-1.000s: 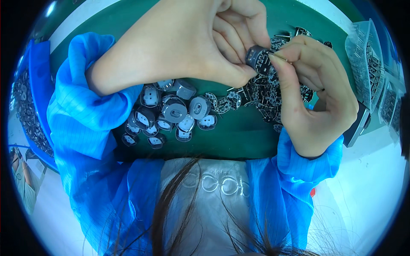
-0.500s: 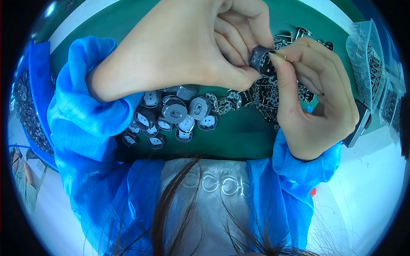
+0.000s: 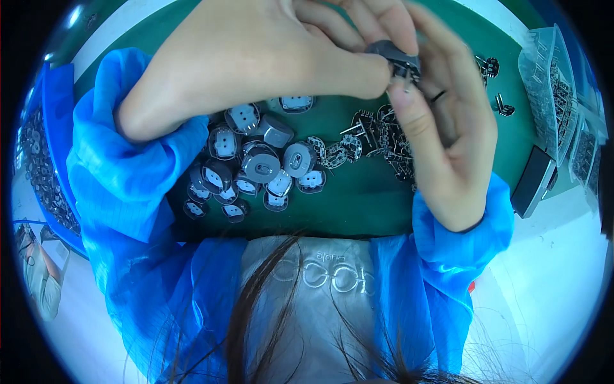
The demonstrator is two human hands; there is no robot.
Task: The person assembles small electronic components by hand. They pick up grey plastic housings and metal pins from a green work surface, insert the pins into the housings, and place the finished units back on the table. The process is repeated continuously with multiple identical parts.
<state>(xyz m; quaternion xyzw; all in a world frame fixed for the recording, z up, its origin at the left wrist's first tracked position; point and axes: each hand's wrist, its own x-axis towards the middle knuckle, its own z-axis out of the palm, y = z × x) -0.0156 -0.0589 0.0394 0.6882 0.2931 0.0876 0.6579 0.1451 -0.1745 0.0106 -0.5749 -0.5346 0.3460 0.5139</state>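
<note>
- Up at 1 o'clock, a dark grey cap point(image 3: 387, 48) is pinched by the left hand point(image 3: 294, 61), thumb against fingers.
- Right hand point(image 3: 454, 153) curls round the cap's 4 o'clock side, thumb right at the edge; honestly can't tell if those fingers grip anything.
- Looks like the fiddly working-on-its-open-side step to me; next move probably wants a steady left pinch and a gentle right thumb.
- Loose caps point(image 3: 261, 166) at 10 o'clock, small circuit boards point(image 3: 396, 151) at 2, clear bin point(image 3: 529, 72) farther out.
</note>
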